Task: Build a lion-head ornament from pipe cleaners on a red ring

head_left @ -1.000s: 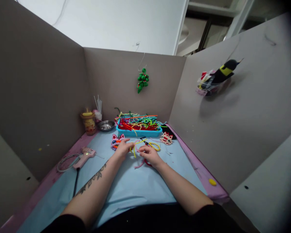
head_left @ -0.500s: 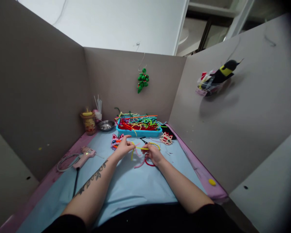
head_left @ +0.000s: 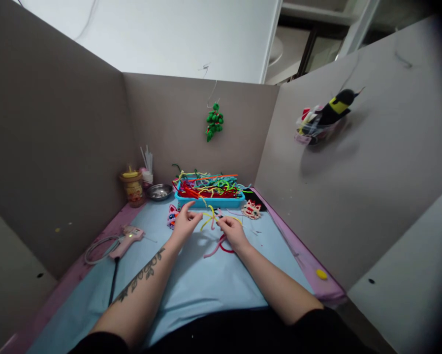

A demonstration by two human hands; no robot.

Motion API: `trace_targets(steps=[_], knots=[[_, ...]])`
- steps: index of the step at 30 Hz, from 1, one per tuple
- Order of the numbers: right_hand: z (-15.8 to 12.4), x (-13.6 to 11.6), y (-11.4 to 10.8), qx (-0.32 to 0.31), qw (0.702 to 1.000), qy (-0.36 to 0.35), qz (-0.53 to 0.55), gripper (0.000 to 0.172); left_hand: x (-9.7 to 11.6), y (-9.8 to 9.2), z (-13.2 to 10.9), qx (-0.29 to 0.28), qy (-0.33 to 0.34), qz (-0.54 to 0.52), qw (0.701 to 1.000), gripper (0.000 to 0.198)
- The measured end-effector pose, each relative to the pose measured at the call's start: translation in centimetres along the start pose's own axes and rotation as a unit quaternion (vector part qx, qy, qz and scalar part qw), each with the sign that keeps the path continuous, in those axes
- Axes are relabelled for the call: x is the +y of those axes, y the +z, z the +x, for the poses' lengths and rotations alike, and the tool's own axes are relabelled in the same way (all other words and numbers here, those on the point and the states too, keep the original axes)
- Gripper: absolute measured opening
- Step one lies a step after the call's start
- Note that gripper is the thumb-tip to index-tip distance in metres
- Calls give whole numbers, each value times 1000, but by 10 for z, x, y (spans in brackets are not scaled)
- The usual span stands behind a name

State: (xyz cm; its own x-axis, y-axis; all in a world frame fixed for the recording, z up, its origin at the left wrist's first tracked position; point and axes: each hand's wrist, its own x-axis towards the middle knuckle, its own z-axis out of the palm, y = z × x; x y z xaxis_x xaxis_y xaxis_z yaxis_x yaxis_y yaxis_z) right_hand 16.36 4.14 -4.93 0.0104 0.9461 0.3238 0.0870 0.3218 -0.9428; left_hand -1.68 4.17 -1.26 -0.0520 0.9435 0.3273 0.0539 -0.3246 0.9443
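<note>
My left hand (head_left: 183,224) and my right hand (head_left: 233,230) hover just above the light blue mat (head_left: 202,280), both pinching a yellow pipe cleaner (head_left: 208,218) stretched and bent between them. A pink pipe cleaner (head_left: 212,250) and a red one (head_left: 225,247) lie on the mat under my right hand. Just behind the hands stands a blue tray (head_left: 209,199) heaped with several coloured pipe cleaners. A small pink and orange craft figure (head_left: 172,216) lies by my left hand, and a red and white one (head_left: 251,210) sits to the right.
A pink glue gun (head_left: 127,236) with its coiled cord lies at the left. A jar (head_left: 133,187), a cup of sticks (head_left: 148,169) and a metal bowl (head_left: 159,191) stand in the back left corner. Grey partitions surround the desk; a green ornament (head_left: 214,122) hangs on the back one.
Both hands have moved slightly away from me toward the tray. The yellow pipe cleaner, straight between the hands half a second ago, now arches upward.
</note>
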Motion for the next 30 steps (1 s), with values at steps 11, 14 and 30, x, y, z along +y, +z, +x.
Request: trace_targets(steps=[11, 14, 30], knots=[[-9, -6, 10, -61, 997, -39, -1, 21, -3, 19, -16, -29, -61, -77, 995, 76], [-9, -4, 11, -75, 996, -45, 13, 20, -4, 21, -17, -35, -92, -80, 992, 75], [-4, 1, 6, -121, 992, -46, 12, 19, -8, 12, -2, -5, -224, -170, 960, 74]])
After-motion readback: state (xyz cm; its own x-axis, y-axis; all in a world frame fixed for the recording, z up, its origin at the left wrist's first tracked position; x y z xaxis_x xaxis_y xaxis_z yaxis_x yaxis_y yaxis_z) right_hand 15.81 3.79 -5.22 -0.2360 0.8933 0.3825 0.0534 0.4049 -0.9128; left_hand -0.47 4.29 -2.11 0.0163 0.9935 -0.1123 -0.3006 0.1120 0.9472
